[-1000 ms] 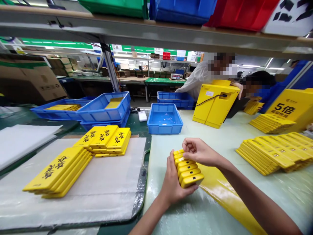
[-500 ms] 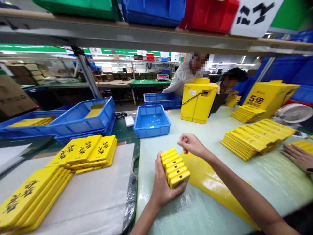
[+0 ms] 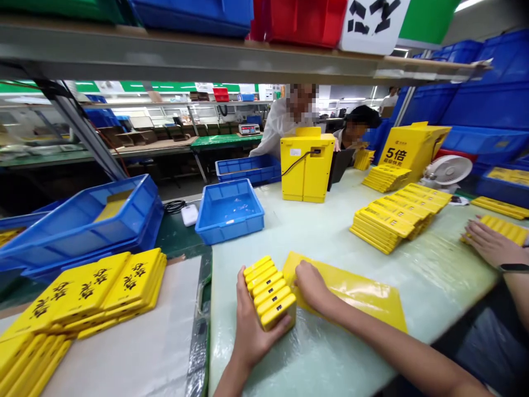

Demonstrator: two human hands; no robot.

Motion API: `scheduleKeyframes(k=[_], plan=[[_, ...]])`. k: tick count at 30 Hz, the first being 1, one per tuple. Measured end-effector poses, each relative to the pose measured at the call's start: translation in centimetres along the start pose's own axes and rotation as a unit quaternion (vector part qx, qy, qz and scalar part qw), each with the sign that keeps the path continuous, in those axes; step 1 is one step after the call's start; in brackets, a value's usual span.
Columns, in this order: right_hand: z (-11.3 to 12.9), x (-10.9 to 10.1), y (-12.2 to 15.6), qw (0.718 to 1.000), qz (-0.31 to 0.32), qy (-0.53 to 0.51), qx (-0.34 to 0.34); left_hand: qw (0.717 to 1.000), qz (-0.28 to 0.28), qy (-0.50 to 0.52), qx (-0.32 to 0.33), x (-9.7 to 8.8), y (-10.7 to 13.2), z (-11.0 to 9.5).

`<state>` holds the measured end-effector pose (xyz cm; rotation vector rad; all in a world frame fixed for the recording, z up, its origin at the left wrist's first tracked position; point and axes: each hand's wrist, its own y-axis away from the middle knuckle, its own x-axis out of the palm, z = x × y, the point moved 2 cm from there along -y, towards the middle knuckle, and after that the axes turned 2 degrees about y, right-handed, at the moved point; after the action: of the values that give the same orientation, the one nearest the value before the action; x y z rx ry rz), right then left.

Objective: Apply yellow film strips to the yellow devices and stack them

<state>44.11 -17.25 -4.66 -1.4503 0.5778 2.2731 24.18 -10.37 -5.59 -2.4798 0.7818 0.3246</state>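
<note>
My left hand (image 3: 248, 336) is wrapped round a row of several yellow power banks (image 3: 264, 284), standing on edge side by side with their small dark ports facing up. Thumb and fingers press the row from its two ends. Just right of it, my right hand (image 3: 312, 284) is curled closed over a glossy yellow sheet (image 3: 372, 300) lying on the table. Its fingertips are turned away, so whatever they pinch is hidden.
Stacked yellow power banks with black lettering (image 3: 88, 286) lie at left. Beyond stand a blue bin (image 3: 231, 229) and a yellow cabinet (image 3: 308, 171). More power banks (image 3: 397, 215) are piled at right, near a co-worker's hand (image 3: 491, 242). A shelf (image 3: 206, 63) crosses overhead.
My view has turned rightward. My right hand has come down from beyond the row of power banks to the yellow sheet beside it. The left hand keeps its hold.
</note>
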Motion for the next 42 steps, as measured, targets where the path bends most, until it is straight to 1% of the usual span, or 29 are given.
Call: scheduleKeyframes(k=[3,6,13,20,26,29,31,34,36,37,38,40,42], plan=[[0.6,0.1,0.2,0.999,0.015,0.027,-0.008,1.000,0.015,-0.004,0.004,-0.2,0.0,0.6],[0.5,0.4,0.1,0.999,0.022,0.047,-0.013,1.000,0.020,0.002,0.002,0.0,0.1,0.7],[-0.4,1.1,-0.7,0.998,0.021,0.056,-0.025,1.000,-0.019,-0.004,0.008,0.5,0.0,-0.2],[-0.2,0.5,-1.5,0.998,0.005,0.052,-0.022,1.000,0.010,-0.009,0.024,0.2,-0.1,0.4],[-0.5,0.2,-2.0,1.000,-0.007,0.004,-0.004,1.000,0.007,-0.001,0.028,0.3,-0.1,0.4],[-0.9,0.1,-2.1,0.999,-0.009,-0.052,0.015,1.000,0.006,0.004,0.029,0.3,-0.1,0.4],[-1.4,-0.1,-2.0,0.994,0.005,-0.105,0.020,1.000,0.010,0.006,0.026,0.3,0.0,0.4],[-2.4,-1.0,-1.8,0.975,0.067,-0.210,0.009,1.000,0.012,0.003,0.026,0.4,0.0,0.2],[-3.2,-2.5,-1.4,0.955,0.108,-0.275,-0.006,1.000,0.005,0.003,0.026,0.5,0.0,0.0],[-3.4,-3.5,-1.1,0.943,0.115,-0.311,-0.013,1.000,0.003,0.004,0.025,0.5,0.1,-0.1],[-3.6,-4.7,-0.8,0.927,0.112,-0.356,-0.019,1.000,0.001,0.007,0.023,0.6,0.1,-0.2],[-3.1,-7.4,0.0,0.881,0.078,-0.466,-0.029,1.000,0.003,0.016,0.016,0.7,0.1,-0.4],[-1.4,-9.7,1.0,0.833,0.035,-0.551,-0.043,1.000,0.008,0.024,0.009,0.7,0.2,-0.5]])
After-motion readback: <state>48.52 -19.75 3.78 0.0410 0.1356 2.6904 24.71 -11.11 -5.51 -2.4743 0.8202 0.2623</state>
